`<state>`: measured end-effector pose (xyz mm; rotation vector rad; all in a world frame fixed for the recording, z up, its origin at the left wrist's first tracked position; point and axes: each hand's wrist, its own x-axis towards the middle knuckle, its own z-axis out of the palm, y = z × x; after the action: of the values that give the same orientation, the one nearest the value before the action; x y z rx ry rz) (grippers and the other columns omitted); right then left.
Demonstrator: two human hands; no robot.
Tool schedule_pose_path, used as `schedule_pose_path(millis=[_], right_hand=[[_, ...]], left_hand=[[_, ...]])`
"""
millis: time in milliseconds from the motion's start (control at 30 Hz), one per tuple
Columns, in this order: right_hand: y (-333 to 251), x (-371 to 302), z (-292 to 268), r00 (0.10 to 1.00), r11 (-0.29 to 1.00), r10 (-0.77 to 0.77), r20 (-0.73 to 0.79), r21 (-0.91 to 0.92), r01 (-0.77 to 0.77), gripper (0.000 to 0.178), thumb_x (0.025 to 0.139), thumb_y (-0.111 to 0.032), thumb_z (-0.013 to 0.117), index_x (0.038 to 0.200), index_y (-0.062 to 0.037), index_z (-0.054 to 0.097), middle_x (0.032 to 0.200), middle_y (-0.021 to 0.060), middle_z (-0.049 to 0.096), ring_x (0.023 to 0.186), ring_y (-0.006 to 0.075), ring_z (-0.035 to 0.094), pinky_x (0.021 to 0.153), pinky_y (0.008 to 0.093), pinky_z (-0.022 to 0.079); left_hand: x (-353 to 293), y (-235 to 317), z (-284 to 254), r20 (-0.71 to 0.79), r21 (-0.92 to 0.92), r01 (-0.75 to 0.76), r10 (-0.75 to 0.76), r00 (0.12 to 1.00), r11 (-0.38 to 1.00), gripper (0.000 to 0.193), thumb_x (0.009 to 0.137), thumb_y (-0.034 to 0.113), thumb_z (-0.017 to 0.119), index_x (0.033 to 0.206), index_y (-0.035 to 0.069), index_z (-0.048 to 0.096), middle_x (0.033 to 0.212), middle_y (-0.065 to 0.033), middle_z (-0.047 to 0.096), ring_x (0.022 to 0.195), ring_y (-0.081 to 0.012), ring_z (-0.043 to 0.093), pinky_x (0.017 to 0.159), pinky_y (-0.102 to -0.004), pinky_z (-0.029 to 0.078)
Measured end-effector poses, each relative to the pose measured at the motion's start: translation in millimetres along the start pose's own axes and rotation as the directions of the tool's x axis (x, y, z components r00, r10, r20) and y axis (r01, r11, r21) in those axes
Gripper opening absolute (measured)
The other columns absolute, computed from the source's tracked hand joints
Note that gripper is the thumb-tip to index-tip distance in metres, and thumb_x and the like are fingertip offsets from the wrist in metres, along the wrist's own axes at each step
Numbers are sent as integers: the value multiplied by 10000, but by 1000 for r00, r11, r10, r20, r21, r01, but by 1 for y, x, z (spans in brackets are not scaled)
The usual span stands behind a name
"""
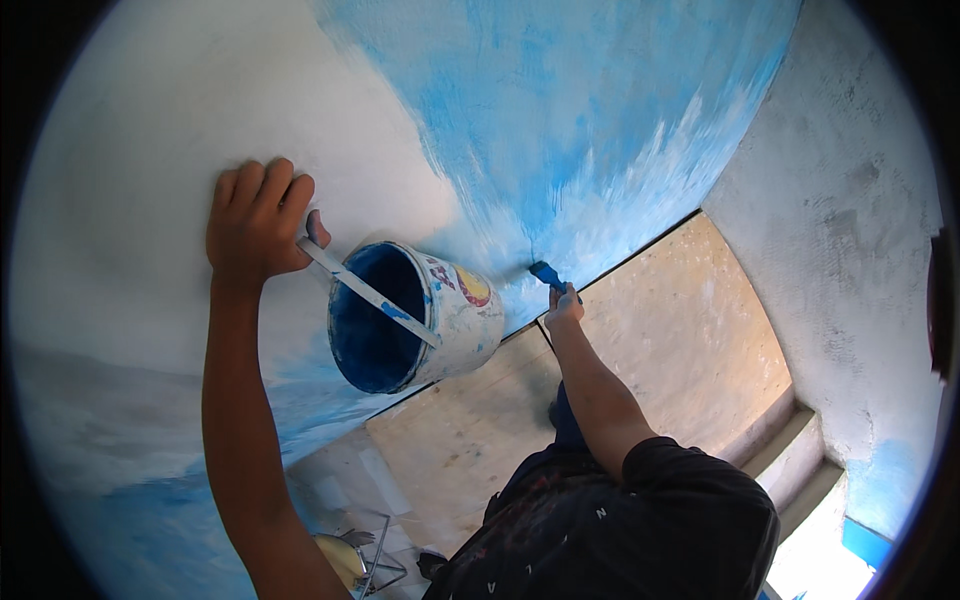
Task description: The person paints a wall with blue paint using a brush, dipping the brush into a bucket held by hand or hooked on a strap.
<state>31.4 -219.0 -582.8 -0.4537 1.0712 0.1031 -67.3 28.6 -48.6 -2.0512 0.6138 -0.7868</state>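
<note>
My left hand (258, 222) leans against the pale wall (330, 120), fingers curled, with the white handle (370, 293) of a paint bucket (458, 335) caught at its thumb. The bucket hangs tilted, its mouth toward me, and blue paint coats the inside. Lower on the wall, my right hand (565, 304) grips a paintbrush (546, 274) covered in blue. Its bristles are at the blue-painted part of the wall (560, 150), close above the wall's bottom edge; whether they touch cannot be made out.
Light wooden boards (680, 310) lie along the foot of the wall. A rough grey wall (840, 200) rises at the right, with steps (800, 450) below it. At the lower left are a metal-framed object (378, 565) and paint-marked flooring.
</note>
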Motion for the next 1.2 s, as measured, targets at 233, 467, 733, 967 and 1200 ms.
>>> schedule_pose_path(millis=[233,467,733,967,1200], right_hand=[[-63,-147,39,902,999,-13,433,-37,33,255,1011,-131,666,1154,75,623,1032,139,696,903,209,717,850,260,632],[-122,-226,73,663,986,-162,731,106,125,255,1025,-115,633,1186,80,601,1107,193,715,1017,255,739,883,281,641],[-80,-75,25,918,984,-179,354,75,163,242,1004,-104,663,1165,73,624,1085,157,664,942,238,716,833,296,647],[-99,-85,63,895,977,-212,393,61,204,296,1001,-85,667,1225,97,600,1164,159,623,1023,234,681,887,298,643],[-164,-175,98,714,962,-257,652,246,121,278,1041,-104,600,1221,106,579,1039,169,692,955,256,730,876,271,642]], left_hand=[[-12,0,-4,-21,-9,-6,5,1000,1000,232,750,331,738,843,129,671,900,-43,627,852,-227,547,778,-380,439],[-5,1,0,-4,-36,14,-14,1000,999,238,748,326,752,844,121,677,888,-50,625,862,-227,559,777,-380,442],[-3,0,-2,32,-37,0,1,999,999,249,754,341,748,837,114,689,880,-64,647,861,-240,572,770,-385,448],[-2,2,5,-5,-15,-39,39,999,999,246,776,347,722,824,110,679,872,-69,641,858,-239,571,773,-386,450],[-13,2,0,13,-17,-18,18,1000,1000,254,784,361,718,824,112,683,876,-69,650,870,-240,579,779,-385,454]])
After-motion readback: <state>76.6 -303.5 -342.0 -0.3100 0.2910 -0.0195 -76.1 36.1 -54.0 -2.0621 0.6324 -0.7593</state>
